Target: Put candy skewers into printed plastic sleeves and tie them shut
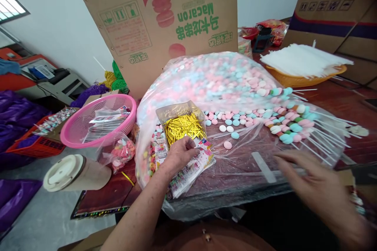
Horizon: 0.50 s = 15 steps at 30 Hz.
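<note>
My left hand point(179, 155) rests on a stack of printed paper cards point(193, 166), its fingers curled and pinching the top card beside a clear packet of gold twist ties point(184, 125). My right hand point(316, 184), blurred by motion, hovers with fingers stretched out over the clear plastic sheet point(244, 164), near the white sticks of finished candy skewers point(294, 127). A large clear bag of pink, blue and white round candies point(218, 78) lies behind, with loose candies spilled in front of it.
A pink basket point(97, 119) with packets stands at the left, a lidded paper cup point(75, 172) lies near it, and a small bag of sweets point(120, 153) sits between. Cardboard boxes point(159, 19) stand behind. An orange tray of white wrappers point(303, 62) is at the back right.
</note>
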Each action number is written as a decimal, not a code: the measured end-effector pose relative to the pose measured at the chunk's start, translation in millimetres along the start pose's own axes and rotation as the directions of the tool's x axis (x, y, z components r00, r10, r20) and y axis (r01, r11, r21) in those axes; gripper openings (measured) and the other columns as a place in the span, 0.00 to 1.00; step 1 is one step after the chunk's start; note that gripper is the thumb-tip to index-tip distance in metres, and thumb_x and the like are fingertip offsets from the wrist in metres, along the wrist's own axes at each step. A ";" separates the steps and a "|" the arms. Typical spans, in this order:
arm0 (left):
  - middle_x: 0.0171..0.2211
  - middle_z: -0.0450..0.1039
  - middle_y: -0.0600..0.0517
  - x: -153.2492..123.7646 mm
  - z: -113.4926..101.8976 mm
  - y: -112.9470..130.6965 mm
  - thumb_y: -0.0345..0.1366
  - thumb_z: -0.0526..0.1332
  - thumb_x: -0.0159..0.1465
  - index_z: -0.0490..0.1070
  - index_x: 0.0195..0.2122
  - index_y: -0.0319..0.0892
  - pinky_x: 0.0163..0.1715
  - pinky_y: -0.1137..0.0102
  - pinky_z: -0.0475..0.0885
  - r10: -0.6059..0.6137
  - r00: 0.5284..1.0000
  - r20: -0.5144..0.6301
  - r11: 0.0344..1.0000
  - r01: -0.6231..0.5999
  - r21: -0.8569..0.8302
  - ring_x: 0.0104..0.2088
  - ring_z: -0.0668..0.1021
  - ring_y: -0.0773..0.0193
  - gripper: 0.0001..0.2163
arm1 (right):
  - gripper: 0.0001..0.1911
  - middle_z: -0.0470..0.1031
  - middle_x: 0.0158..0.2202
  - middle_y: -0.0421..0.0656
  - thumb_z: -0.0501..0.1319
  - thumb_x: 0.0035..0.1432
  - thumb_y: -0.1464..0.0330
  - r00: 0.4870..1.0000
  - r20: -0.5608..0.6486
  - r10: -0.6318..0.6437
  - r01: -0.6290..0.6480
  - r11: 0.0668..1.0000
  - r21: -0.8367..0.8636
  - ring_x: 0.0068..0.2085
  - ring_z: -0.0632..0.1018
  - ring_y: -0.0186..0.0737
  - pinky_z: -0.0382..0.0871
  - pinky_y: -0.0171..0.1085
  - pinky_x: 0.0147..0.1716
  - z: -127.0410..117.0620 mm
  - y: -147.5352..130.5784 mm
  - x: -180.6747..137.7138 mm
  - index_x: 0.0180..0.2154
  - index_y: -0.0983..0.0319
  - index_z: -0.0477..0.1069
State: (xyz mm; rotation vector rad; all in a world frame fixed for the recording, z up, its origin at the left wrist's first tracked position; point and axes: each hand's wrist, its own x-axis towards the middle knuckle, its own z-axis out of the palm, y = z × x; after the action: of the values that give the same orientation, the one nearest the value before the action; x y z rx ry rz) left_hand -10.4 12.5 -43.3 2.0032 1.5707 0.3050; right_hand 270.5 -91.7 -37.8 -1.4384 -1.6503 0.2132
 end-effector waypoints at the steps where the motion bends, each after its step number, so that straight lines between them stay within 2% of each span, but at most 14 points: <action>1: 0.27 0.73 0.54 0.0 -2.7 -0.5 0.35 0.59 0.56 0.69 0.38 0.40 0.27 0.75 0.66 0.017 1.000 0.000 0.999 -0.017 -0.040 0.27 0.74 0.67 0.09 | 0.05 0.75 0.33 0.46 0.60 0.54 0.65 0.999 0.031 -0.040 0.039 0.999 0.022 0.36 0.73 0.46 0.65 0.45 0.39 20.2 -7.5 14.7 0.34 0.58 0.72; 3: 0.26 0.72 0.56 0.0 -7.0 -0.3 0.32 0.60 0.55 0.68 0.44 0.40 0.25 0.76 0.65 0.070 0.998 0.012 0.984 -0.067 -0.164 0.25 0.73 0.69 0.15 | 0.12 0.74 0.39 0.48 0.61 0.51 0.63 0.994 0.102 -0.024 0.013 0.994 0.108 0.42 0.72 0.49 0.63 0.47 0.43 62.8 -25.6 40.0 0.37 0.60 0.72; 4: 0.25 0.72 0.56 -0.2 -8.5 -0.1 0.32 0.60 0.54 0.68 0.45 0.40 0.24 0.76 0.65 0.096 0.995 0.014 0.968 -0.090 -0.234 0.24 0.72 0.69 0.16 | 0.11 0.74 0.37 0.47 0.62 0.49 0.63 0.980 0.196 0.011 -0.047 0.983 0.179 0.42 0.72 0.48 0.64 0.45 0.41 82.6 -34.0 49.0 0.36 0.61 0.72; 5: 0.24 0.71 0.57 -0.6 -9.5 0.0 0.31 0.60 0.53 0.68 0.46 0.41 0.24 0.76 0.64 0.116 0.993 0.014 0.950 -0.107 -0.292 0.23 0.71 0.69 0.17 | 0.08 0.74 0.33 0.45 0.61 0.48 0.64 0.953 0.300 0.036 -0.112 0.964 0.239 0.38 0.72 0.45 0.65 0.43 0.38 100.0 -40.7 55.0 0.32 0.61 0.72; 7: 0.23 0.70 0.57 -1.8 -10.0 -0.8 0.30 0.60 0.53 0.71 0.44 0.40 0.24 0.76 0.64 0.132 0.991 0.014 0.933 -0.120 -0.340 0.23 0.70 0.69 0.16 | 0.06 0.71 0.25 0.42 0.59 0.49 0.67 0.924 0.377 0.065 -0.181 0.943 0.281 0.31 0.72 0.41 0.65 0.39 0.33 124.4 -47.2 59.1 0.24 0.61 0.70; 9: 0.22 0.70 0.57 -3.7 -8.9 -1.5 0.29 0.59 0.52 0.71 0.43 0.40 0.25 0.75 0.64 0.118 0.993 0.003 0.942 -0.111 -0.317 0.23 0.70 0.69 0.16 | 0.08 0.70 0.25 0.42 0.56 0.51 0.67 0.933 0.342 0.109 -0.211 0.938 0.277 0.31 0.71 0.40 0.64 0.39 0.32 133.6 -45.2 56.7 0.23 0.61 0.68; 12: 0.24 0.70 0.56 -7.8 -8.9 1.9 0.30 0.58 0.53 0.71 0.45 0.41 0.26 0.75 0.64 0.125 0.992 -0.008 0.916 -0.119 -0.382 0.24 0.70 0.69 0.17 | 0.12 0.71 0.36 0.47 0.55 0.53 0.62 0.942 0.261 0.213 -0.288 0.910 0.297 0.37 0.70 0.42 0.64 0.39 0.33 126.2 -35.3 52.5 0.35 0.63 0.69; 13: 0.25 0.70 0.56 -9.7 -10.2 4.7 0.31 0.58 0.53 0.71 0.45 0.41 0.27 0.75 0.65 0.140 0.990 -0.002 0.896 -0.127 -0.426 0.25 0.70 0.69 0.17 | 0.16 0.71 0.38 0.47 0.56 0.53 0.60 0.924 0.294 0.246 -0.345 0.868 0.357 0.37 0.70 0.41 0.65 0.38 0.33 121.2 -32.8 51.8 0.40 0.63 0.68; 15: 0.28 0.71 0.54 -14.0 -14.0 11.6 0.32 0.59 0.54 0.71 0.45 0.41 0.28 0.75 0.65 0.179 0.983 0.029 0.854 -0.141 -0.500 0.26 0.70 0.69 0.16 | 0.19 0.71 0.36 0.44 0.59 0.51 0.58 0.840 0.485 0.241 -0.491 0.718 0.493 0.34 0.71 0.38 0.65 0.36 0.31 111.9 -31.1 50.0 0.42 0.63 0.67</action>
State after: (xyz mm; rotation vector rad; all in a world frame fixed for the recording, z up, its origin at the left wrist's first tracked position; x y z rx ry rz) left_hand -12.0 1.6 -23.1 1.7101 1.1300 0.6257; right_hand 174.2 -12.1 -56.6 -1.2445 -1.3626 1.2295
